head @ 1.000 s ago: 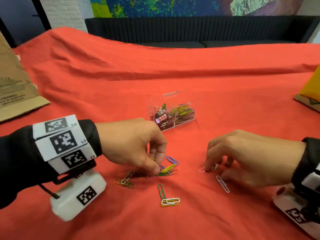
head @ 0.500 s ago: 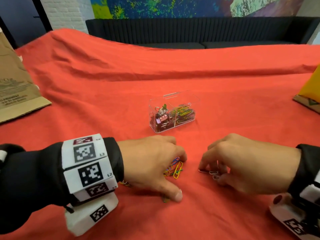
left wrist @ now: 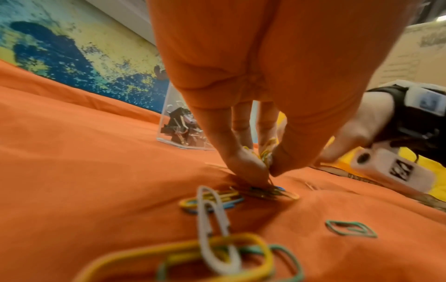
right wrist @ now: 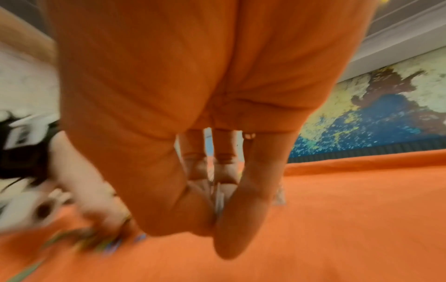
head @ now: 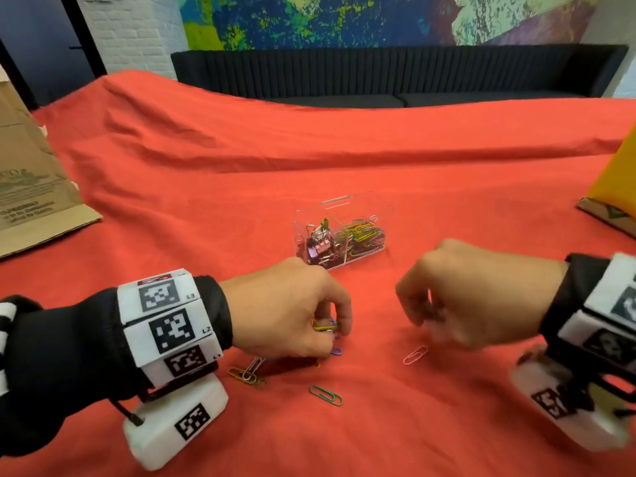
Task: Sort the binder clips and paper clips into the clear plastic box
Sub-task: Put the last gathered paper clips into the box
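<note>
Left hand [head: 289, 311] pinches a bunch of coloured paper clips [head: 325, 328] between thumb and fingertips, now lifted just off the red cloth [head: 378, 425]; 0.5 s ago it lay flat over them. Right hand [head: 471, 297] has risen too, fingers curled tight on pale clips, blurred. A pink clip [head: 415, 354] now lies uncovered below it. Green clip [head: 326, 395] and a linked cluster [head: 247, 373] lie loose nearby. Clear plastic box [head: 344, 204] sits beyond both hands: binder clips left compartment, paper clips right.

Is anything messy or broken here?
Nothing looks broken. Loose paper clips still lie on the red cloth: a green one, a pink one and a tangled cluster. The box stands upright, its two compartments sorted.
</note>
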A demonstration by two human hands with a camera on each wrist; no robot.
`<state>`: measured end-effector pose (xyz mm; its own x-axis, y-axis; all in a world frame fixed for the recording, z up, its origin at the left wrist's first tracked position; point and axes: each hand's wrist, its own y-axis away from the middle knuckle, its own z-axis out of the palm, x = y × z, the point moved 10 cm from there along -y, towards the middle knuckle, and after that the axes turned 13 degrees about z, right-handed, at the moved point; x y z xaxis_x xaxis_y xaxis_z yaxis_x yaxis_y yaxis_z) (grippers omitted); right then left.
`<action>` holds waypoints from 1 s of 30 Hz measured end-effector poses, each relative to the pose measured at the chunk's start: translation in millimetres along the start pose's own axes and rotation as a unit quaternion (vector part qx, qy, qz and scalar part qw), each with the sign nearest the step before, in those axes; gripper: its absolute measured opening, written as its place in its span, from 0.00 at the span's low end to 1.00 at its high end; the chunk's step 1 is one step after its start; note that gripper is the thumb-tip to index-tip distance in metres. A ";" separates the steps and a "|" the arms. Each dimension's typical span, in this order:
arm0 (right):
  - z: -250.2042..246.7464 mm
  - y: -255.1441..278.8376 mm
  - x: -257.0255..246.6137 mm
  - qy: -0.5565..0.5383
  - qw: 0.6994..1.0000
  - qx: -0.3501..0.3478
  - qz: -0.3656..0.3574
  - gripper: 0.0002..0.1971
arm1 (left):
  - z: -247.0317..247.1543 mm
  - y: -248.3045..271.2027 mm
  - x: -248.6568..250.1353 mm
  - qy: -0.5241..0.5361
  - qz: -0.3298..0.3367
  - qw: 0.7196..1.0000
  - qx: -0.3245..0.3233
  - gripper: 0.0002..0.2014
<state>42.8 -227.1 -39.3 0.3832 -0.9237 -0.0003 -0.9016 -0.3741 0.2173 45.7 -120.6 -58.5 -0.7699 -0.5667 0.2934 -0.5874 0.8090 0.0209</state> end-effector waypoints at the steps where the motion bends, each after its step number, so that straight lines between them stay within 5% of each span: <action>1: -15.5 -7.7 6.4 -0.012 1.000 0.026 0.009 0.06 | -1.3 2.2 -2.4 0.011 -0.001 1.000 0.005 0.08; 8: -99.3 -79.5 50.8 -0.201 0.946 0.245 0.073 0.06 | -26.1 15.0 -5.0 0.083 0.005 0.993 0.082 0.06; 13: -84.2 -113.2 48.3 -0.201 0.944 0.247 0.084 0.06 | -69.2 13.7 -8.0 0.126 0.015 0.976 0.175 0.06; 19: -83.4 -81.6 63.6 -0.209 0.936 0.276 0.058 0.09 | -116.4 -11.2 -24.8 0.080 0.015 0.970 0.230 0.07; 24: -27.3 -41.2 37.4 -0.161 0.979 0.124 0.011 0.05 | -122.3 -65.7 -41.8 0.020 -0.005 0.982 0.190 0.05; 27: 17.2 -13.1 10.4 -0.128 0.991 -0.027 -0.022 0.13 | -121.0 -90.6 -49.3 -0.018 -0.019 0.986 0.163 0.06; 30: 30.6 3.8 -4.4 -0.109 0.990 -0.069 -0.054 0.19 | -120.4 -106.1 -48.5 -0.058 -0.019 0.988 0.142 0.08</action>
<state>31.5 -227.0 -68.3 0.4092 -0.8806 -0.2389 -0.8158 -0.4703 0.3366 175.3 -160.2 40.2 -0.7596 -0.6232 0.1864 -0.6502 0.7198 -0.2430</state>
